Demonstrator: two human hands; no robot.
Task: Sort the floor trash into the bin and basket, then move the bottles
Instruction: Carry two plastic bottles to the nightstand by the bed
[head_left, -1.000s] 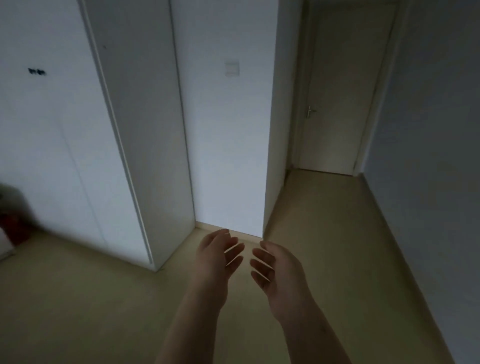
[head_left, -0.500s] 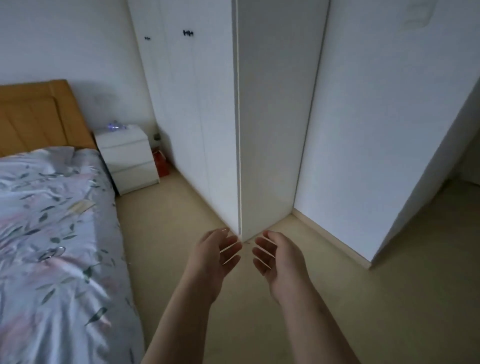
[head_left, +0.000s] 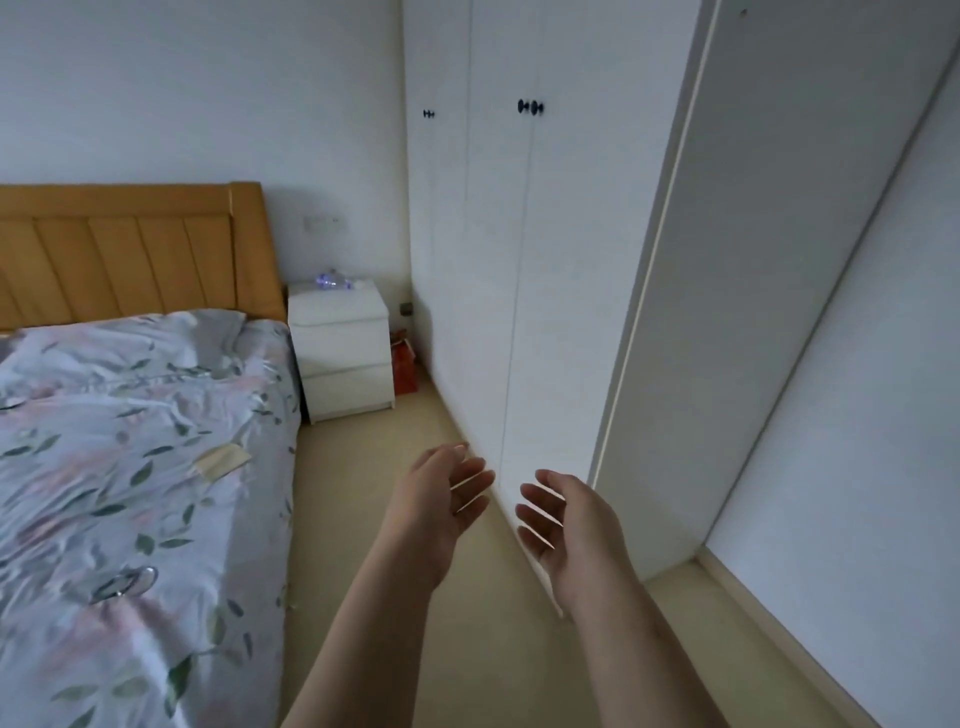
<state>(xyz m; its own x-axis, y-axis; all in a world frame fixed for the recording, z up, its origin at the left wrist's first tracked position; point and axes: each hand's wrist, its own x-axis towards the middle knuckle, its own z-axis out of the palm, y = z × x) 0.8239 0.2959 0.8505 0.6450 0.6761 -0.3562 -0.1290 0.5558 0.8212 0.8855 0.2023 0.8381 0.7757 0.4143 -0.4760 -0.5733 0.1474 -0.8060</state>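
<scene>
Pale bedroom floor (head_left: 363, 519) runs up the middle of the frame between a bed (head_left: 130, 467) on the left and a white wardrobe (head_left: 519, 260) on the right. No trash shows on the visible strip, and neither bin nor basket is in view.

Your left hand (head_left: 441, 499) and right hand (head_left: 571, 525) hang low in the centre with palms turned toward each other. The fingers (head_left: 470, 475) of both are spread and relaxed, holding nothing.

The only task thing you can see is what looks like a clear bottle (head_left: 332, 280), lying on its side on the white nightstand (head_left: 343, 353) in the middle left of the frame. Its long axis runs roughly left to right across the picture. It sits up and to the left of both hands and well apart from them.

Your left hand is the nearer one, so the reach probably falls to it once you have stepped closer. Take the bottle across its width.

A red bag (head_left: 404, 369) stands just right of the nightstand, and a yellowish paper scrap (head_left: 221, 460) lies on the bed.
</scene>
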